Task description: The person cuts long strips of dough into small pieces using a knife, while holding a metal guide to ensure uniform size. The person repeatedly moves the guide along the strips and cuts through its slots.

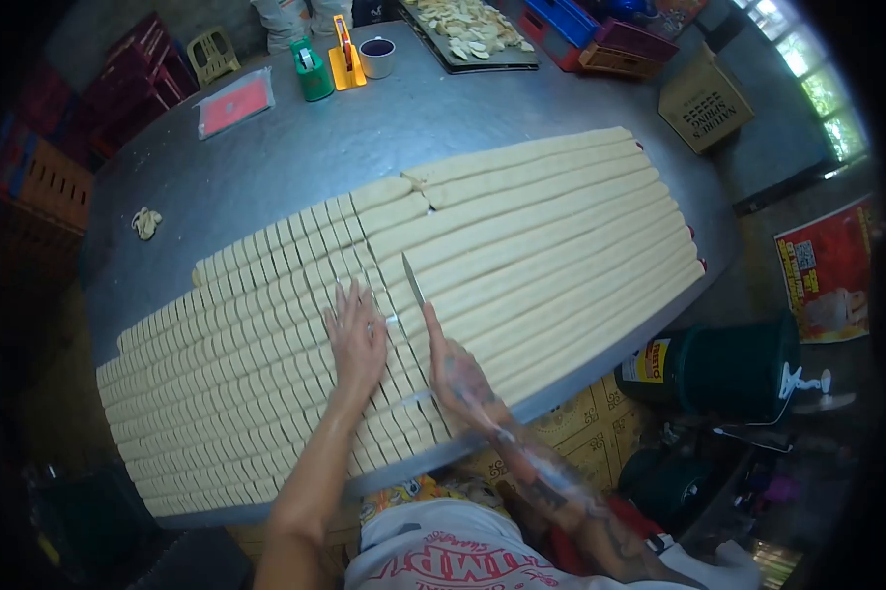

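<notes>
Bare hands: two, one left hand point(355, 332) and one right hand point(453, 372). Narrow grey-bladed knife point(414, 280): one. Long, pale cream, uncut dough strips point(551, 236): at least eight, exact number unclear. Short, pale cut dough pieces point(236, 374): many, too close-set to count. Small crumpled pale lump point(146, 224): one. Grey smooth-topped table point(187, 197): one. Green tape dispenser point(311, 77): one. Round pale mug, dark inside point(377, 66): one. Flat dark rectangular tray point(492, 66): one. Red packet in clear plastic point(234, 108): one. Brown printed cardboard box point(703, 103): one. Dark green cylindrical bucket with yellow label point(733, 369): one. Red printed poster point(818, 280): one.
</notes>
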`<state>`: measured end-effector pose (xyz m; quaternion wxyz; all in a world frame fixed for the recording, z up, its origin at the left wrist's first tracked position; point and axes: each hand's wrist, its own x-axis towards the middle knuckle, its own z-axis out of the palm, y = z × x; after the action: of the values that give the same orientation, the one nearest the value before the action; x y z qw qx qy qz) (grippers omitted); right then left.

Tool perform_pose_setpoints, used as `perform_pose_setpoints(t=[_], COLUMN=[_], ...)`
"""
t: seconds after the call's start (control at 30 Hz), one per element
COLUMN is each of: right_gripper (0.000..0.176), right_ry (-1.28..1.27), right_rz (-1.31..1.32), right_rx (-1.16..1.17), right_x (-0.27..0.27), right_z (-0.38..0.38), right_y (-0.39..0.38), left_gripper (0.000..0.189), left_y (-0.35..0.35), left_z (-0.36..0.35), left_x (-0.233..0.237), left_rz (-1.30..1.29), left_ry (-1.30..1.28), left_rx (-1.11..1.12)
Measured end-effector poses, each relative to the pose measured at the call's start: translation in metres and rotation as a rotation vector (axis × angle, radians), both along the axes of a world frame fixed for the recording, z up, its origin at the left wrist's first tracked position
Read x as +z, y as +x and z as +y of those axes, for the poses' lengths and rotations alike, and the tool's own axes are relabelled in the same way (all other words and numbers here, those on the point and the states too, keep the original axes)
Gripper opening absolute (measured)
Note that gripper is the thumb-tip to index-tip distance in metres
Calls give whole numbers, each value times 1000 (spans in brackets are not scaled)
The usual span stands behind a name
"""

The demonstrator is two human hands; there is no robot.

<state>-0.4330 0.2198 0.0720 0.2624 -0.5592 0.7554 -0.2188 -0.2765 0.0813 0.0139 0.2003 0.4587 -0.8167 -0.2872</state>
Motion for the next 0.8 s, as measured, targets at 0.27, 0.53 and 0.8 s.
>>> perform_pose_setpoints(t=[0.27, 0.53, 0.8], right_gripper=[98, 96, 94], right_ry=[10, 155, 14], right_rz=[-25, 48, 31], right_rx=[62, 35, 33], right_x=[-24, -10, -37], right_z=[-185, -206, -228], right_y=[-29, -25, -30], left_gripper=[64, 62, 56], left_y=[-49, -59, -64], left_z=[-189, -199, -202], left_x=[-22, -20, -30], left_rz=[-124, -151, -252], left_ry=[-130, -229, -264], left_rx=[-67, -94, -150])
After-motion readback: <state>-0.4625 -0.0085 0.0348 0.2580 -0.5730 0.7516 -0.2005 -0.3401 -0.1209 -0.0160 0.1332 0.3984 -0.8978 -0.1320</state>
